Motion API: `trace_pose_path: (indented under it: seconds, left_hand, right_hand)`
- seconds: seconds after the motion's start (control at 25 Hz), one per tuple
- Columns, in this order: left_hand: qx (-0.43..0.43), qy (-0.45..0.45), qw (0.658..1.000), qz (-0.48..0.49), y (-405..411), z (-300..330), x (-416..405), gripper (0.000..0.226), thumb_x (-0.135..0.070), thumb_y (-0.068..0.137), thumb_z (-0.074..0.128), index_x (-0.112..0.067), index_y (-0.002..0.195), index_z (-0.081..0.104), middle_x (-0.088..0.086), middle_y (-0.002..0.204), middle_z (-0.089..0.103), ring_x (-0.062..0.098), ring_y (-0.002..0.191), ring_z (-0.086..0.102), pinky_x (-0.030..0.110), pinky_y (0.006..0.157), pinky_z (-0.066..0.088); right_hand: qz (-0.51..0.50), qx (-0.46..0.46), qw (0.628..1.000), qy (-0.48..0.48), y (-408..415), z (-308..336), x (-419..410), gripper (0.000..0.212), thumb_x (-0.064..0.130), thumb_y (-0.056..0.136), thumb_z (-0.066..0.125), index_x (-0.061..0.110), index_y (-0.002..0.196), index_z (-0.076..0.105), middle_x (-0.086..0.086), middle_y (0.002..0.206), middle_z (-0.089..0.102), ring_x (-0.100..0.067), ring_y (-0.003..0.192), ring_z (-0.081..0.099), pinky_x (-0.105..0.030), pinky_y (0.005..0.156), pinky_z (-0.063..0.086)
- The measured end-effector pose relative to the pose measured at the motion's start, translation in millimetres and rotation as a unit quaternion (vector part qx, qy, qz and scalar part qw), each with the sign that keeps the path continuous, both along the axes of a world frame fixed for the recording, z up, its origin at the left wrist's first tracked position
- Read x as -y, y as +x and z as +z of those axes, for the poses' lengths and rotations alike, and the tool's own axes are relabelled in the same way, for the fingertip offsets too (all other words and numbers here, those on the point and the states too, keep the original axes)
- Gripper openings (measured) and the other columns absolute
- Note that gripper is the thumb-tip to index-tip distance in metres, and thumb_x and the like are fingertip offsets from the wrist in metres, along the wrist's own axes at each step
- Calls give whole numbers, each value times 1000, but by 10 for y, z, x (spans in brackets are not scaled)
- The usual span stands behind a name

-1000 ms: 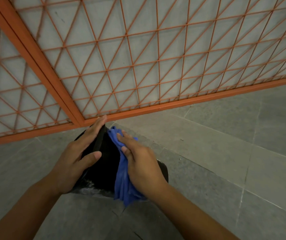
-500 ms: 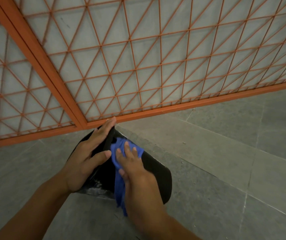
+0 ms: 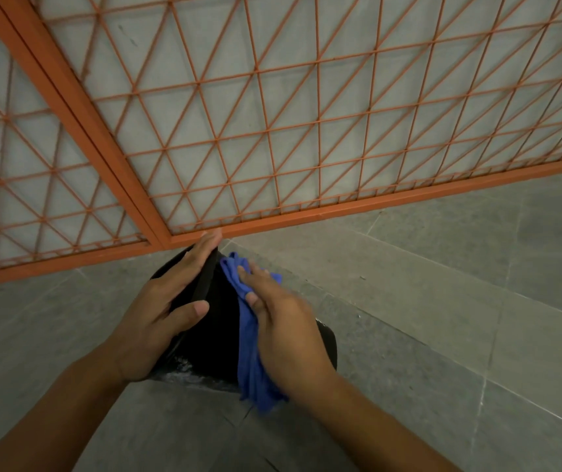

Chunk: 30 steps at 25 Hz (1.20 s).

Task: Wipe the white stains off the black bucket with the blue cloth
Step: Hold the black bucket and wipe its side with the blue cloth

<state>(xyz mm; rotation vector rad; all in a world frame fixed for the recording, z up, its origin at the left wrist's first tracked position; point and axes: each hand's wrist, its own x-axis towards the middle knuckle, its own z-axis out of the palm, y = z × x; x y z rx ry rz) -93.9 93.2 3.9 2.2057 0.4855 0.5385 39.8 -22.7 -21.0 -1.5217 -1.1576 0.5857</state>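
Both hands work the black bucket (image 3: 218, 335), which lies on its side on the grey floor (image 3: 443, 335); nearest, white stains (image 3: 184, 369) cling by its lower edge, so the blue cloth (image 3: 249, 352) should probably sweep down there with firm, overlapping strokes; the right hand (image 3: 286, 325) presses the cloth flat, fingers extended; the left hand (image 3: 163, 308) steadies the bucket, fingers straight along its rim, thumb against the wall; beyond stands an orange grille (image 3: 272, 131).
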Motion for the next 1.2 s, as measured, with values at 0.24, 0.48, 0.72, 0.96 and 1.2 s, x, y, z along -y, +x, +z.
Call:
trace_pose_path:
  seconds: [0.24,0.48,0.72,0.96,1.2]
  left_hand:
    - [-14,42,999,-32,13,7,111,75,-69,87,43,-37,149,17,-19,158,20,8,148,17,27,119,15]
    - [-33,69,996,-53,29,44,138,76,-68,90,38,-32,151,11,-18,160,15,8,148,14,27,119,11]
    - [-32,61,997,-47,14,57,134,77,-68,89,39,-32,151,11,-18,159,16,8,148,16,27,119,12]
    - [-27,-17,999,-21,-102,-10,96,86,-70,84,46,-32,153,12,-17,160,12,9,149,13,36,117,15]
    - [67,-58,992,95,37,129,122,51,-38,67,59,-43,118,65,-26,125,62,-5,122,52,11,100,40]
  right_hand:
    - [-22,-12,1000,-6,51,108,84,35,9,96,39,18,129,47,11,135,43,7,121,29,11,91,15]
    - [-9,-44,999,18,131,191,34,33,8,96,40,19,125,53,14,120,49,18,106,35,10,82,25]
    - [7,-13,1000,7,64,167,35,34,10,96,39,16,127,50,3,134,49,9,119,35,7,94,20]
    - [-23,-10,1000,-18,-28,-30,176,39,-1,94,40,13,129,47,2,143,35,9,124,24,12,87,16]
    - [-1,1,1000,15,-66,-89,140,42,4,93,41,18,133,41,13,143,23,-5,137,19,5,97,16]
